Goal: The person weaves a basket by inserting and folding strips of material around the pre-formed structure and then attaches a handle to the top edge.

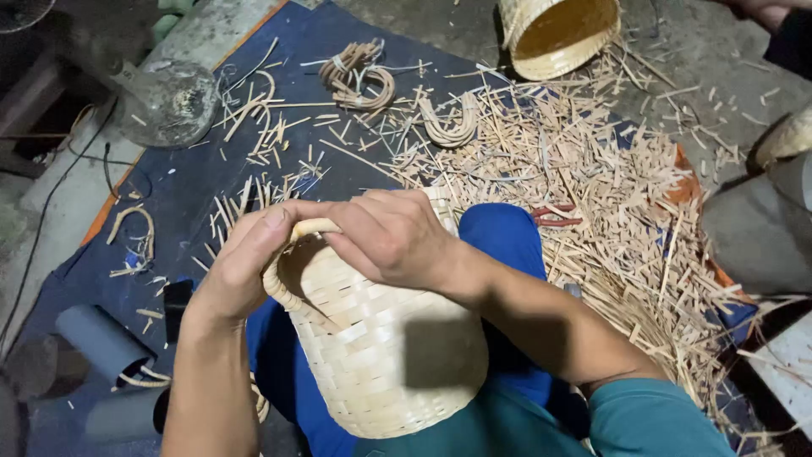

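While my fingers are pinching the curved cane handle at the rim of the woven basket, both hands are closed on it from either side. My left hand grips the handle's near end with the thumb laid over the top; my right hand curls over the rim, fingers pressed together on the cane. I have the basket lying on its side in my lap, mouth turned away from me, resting on my blue trousers.

Just past my right wrist I see red-handled pliers lying in the litter of cut bamboo splints, which spreads thick over the blue mat on the floor. Further out, coiled cane loops and a second bundle lie near each other on the mat. A second basket lies tipped at the mat's far edge. To my left, a clear glass flask sits on the mat's corner, and grey pipe pieces lie near my left elbow.
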